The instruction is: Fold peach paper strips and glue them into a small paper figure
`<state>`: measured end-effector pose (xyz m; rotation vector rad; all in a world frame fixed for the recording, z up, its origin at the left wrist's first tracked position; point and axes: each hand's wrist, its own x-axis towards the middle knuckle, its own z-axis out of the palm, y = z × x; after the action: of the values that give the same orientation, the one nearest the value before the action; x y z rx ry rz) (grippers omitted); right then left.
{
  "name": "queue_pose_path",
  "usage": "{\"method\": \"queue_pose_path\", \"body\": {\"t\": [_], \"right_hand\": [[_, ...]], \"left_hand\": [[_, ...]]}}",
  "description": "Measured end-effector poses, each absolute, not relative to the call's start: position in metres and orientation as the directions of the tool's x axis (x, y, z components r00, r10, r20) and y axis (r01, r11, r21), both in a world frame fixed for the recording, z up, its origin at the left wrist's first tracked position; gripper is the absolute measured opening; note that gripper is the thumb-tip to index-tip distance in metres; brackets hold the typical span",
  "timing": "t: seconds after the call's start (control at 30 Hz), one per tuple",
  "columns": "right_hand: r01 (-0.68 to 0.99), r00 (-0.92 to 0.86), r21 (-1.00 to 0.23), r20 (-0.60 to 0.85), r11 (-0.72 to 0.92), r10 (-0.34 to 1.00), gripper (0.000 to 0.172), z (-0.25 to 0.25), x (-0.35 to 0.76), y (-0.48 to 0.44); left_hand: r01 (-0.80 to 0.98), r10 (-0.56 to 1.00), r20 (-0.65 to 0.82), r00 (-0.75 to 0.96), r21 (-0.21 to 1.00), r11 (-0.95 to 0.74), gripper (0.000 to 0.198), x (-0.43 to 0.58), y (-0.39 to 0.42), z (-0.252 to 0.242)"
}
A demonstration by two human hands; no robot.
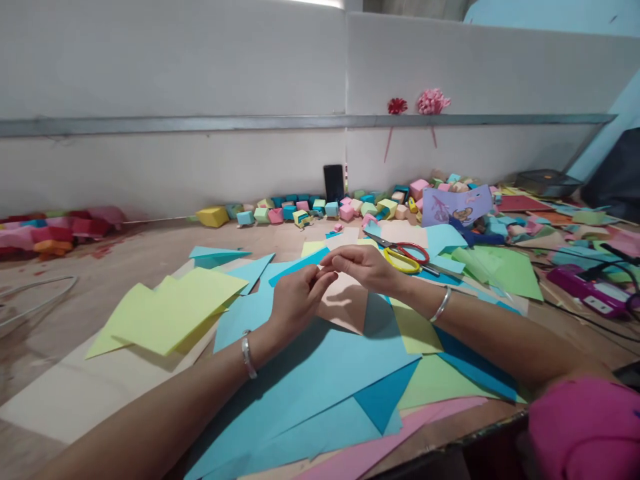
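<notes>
Over the middle of the paper pile, my left hand point(297, 297) and my right hand point(363, 265) meet at the fingertips. Both are closed in a pinch, and whatever lies between the fingers is too small or hidden to make out. A peach paper piece point(345, 310) lies beneath them with finger shadows on it. Under that spreads a large light blue sheet point(320, 373). A darker blue paper strip point(295, 268) shows behind my left hand. Just beyond my right wrist lie scissors point(403, 257) with red and yellow handles, partly opened.
Yellow sheets point(185, 307) lie at left, green paper point(505, 270) at right. Small folded paper boxes point(290, 212) line the wall, near an upright phone point(334, 183). A purple power strip point(585, 290) with black cables sits at right. A white cable point(55, 283) lies far left.
</notes>
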<state>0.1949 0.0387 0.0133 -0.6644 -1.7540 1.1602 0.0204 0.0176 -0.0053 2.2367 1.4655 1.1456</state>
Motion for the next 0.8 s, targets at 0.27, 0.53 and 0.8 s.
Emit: {"method": "queue_pose_path", "body": {"t": [0.27,0.53,0.8], "right_hand": [[-0.498,-0.642,-0.830,0.157,-0.253,0.750,0.027,0.018,0.195,0.030],[-0.324,-0.709,-0.942,0.183,-0.084,0.681,0.035,0.016,0.200,0.030],[0.127,0.006,-0.854,0.509,0.505,0.861,0.009,0.008,0.222,0.078]], "left_hand": [[0.293,0.844,0.482,0.234,0.793,-0.534,0.031,0.025,0.005,-0.001],[0.158,0.961,0.194,0.199,0.961,-0.227,0.018,0.032,0.000,0.006],[0.353,0.925,0.357,-0.129,0.888,-0.294,0.041,-0.010,0.052,0.007]]}}
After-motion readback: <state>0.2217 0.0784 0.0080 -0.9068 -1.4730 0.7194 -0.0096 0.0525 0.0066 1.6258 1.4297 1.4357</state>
